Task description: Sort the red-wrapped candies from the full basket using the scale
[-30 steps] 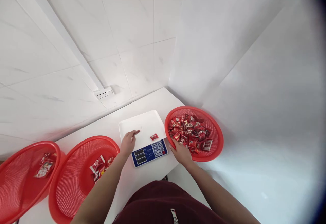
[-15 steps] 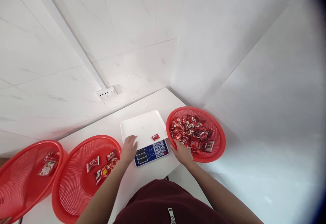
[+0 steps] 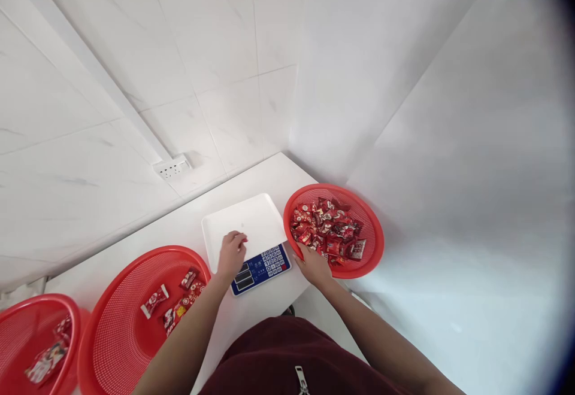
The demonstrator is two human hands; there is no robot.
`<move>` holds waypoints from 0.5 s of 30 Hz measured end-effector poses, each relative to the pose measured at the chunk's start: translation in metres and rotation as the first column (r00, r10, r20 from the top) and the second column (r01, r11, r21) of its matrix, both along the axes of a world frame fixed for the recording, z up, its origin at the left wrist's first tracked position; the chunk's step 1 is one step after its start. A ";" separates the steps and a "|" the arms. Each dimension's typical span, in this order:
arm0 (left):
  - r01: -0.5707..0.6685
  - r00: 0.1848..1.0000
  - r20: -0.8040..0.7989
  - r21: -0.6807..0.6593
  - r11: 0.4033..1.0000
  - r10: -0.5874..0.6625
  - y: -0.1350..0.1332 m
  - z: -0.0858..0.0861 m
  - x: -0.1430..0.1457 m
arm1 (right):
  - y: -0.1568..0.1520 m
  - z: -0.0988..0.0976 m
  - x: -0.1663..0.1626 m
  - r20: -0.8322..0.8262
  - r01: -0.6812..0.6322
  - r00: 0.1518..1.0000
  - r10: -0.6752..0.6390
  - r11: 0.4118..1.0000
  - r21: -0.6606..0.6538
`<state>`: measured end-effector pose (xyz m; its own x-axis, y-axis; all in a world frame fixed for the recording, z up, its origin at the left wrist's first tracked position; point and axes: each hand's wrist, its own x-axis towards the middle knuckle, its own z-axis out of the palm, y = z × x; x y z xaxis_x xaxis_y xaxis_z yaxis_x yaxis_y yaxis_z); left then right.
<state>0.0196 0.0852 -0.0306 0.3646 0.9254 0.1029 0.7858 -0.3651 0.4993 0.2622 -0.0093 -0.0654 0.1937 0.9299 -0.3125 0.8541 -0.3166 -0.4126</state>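
My left hand (image 3: 232,255) is over the near left side of the white scale pan (image 3: 263,218), fingers curled in a pinch. A bit of a small red wrapped candy (image 3: 245,240) shows at its fingertips. Below the pan is the scale's blue panel (image 3: 263,270) with displays and number keys. With thumb and fingers, my right hand (image 3: 314,265) grips the near left rim of a red mesh basket (image 3: 376,227). Many red wrapped candies (image 3: 330,227) are heaped in that basket, which sticks out past the table edge.
On the left stands a second red basket (image 3: 112,323) with several packets (image 3: 155,301) in it. A third red basket (image 3: 27,305) at the lower left holds a few packets. A socket strip (image 3: 173,167) is on the tiled wall behind the white table (image 3: 179,221).
The small red candy has left the scale pan and is now in my left hand, whose fingers have closed. The leftmost basket has shifted down and left. My right hand stays on the rim.
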 end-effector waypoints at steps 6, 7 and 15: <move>-0.485 0.855 -0.161 0.094 0.870 0.494 -0.045 0.022 -0.108 | 0.000 0.000 0.000 -0.020 0.006 1.000 -0.006 1.000 0.002; -0.513 0.836 -0.204 0.039 0.858 0.509 -0.055 0.021 -0.116 | 0.000 0.000 0.000 -0.021 0.007 1.000 -0.007 1.000 0.001; -0.360 0.921 -0.292 -0.385 0.850 0.257 -0.107 -0.022 -0.090 | 0.000 -0.003 0.002 -0.030 -0.003 1.000 0.003 1.000 0.023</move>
<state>-0.0705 -0.0214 -0.0529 0.0183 0.9276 -0.3730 0.9295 0.1217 0.3482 0.2638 -0.0089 -0.0685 0.1818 0.9374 -0.2970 0.8422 -0.3043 -0.4451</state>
